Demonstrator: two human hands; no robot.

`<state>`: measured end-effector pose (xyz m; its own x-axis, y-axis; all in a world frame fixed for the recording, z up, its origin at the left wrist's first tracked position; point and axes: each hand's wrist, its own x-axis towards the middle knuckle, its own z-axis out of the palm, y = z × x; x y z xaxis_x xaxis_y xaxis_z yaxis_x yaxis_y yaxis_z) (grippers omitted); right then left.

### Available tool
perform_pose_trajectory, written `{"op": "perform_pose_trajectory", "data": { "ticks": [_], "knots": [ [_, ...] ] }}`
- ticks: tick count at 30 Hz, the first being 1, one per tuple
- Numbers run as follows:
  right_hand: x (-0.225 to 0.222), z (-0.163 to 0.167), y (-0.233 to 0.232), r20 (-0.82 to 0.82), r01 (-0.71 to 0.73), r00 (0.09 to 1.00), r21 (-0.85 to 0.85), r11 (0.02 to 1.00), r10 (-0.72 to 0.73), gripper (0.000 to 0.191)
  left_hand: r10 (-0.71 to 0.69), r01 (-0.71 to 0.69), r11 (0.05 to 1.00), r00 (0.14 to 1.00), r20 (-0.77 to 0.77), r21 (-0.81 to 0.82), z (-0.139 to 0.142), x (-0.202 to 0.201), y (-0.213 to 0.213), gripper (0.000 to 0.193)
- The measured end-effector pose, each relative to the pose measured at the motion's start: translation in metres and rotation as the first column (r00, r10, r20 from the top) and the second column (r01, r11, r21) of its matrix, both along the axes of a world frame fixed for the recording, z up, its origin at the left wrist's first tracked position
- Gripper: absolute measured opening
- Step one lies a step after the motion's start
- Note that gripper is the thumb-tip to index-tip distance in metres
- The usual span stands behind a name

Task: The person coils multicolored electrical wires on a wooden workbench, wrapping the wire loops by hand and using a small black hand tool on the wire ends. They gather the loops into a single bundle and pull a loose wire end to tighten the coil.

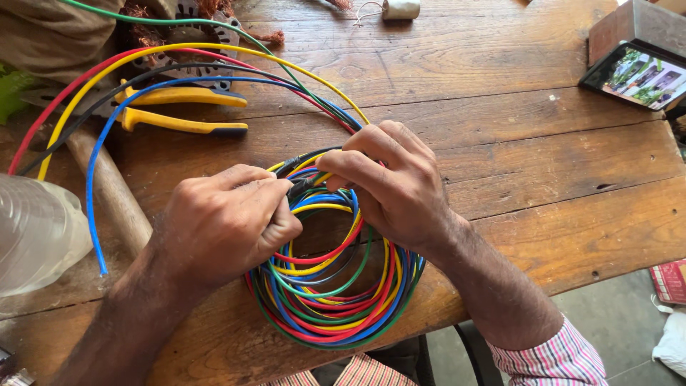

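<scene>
Both forearms come in from the near edge and are bare for most of their length, dusted with dark hair; the left hand [225, 221] and right hand [389, 182] wear no gloves, rings or watch, and the nails are cut short. At the near right, the right arm emerges from a rolled-back sleeve cuff [557, 357] of woven shirt cloth, checked in thin pink, red and white lines. A strip of the same checked shirt [357, 373] shows at the near edge, between the two arms.
</scene>
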<state>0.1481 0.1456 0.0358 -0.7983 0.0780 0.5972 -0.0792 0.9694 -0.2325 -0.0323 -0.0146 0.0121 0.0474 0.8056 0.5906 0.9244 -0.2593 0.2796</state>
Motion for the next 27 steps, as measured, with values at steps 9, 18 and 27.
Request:
{"op": "perform_pose_trajectory", "data": {
  "ticks": [9,18,27],
  "knots": [
    [-0.001,0.001,0.0,-0.003,-0.011,1.0,-0.017,1.0,0.01,0.024,-0.013,0.02,0.999,0.988,0.154,-0.04,-0.003,-0.004,0.001,0.012],
    [-0.001,0.003,0.005,-0.024,0.006,1.0,-0.085,0.996,-0.008,0.023,0.092,-0.106,0.989,0.987,0.128,0.106,0.015,-0.003,-0.002,0.017],
    [-0.002,0.003,0.003,-0.01,0.026,1.0,-0.073,0.997,-0.027,0.025,0.101,-0.124,0.986,0.977,0.19,0.113,0.019,0.002,-0.005,0.019]
  ]
}}
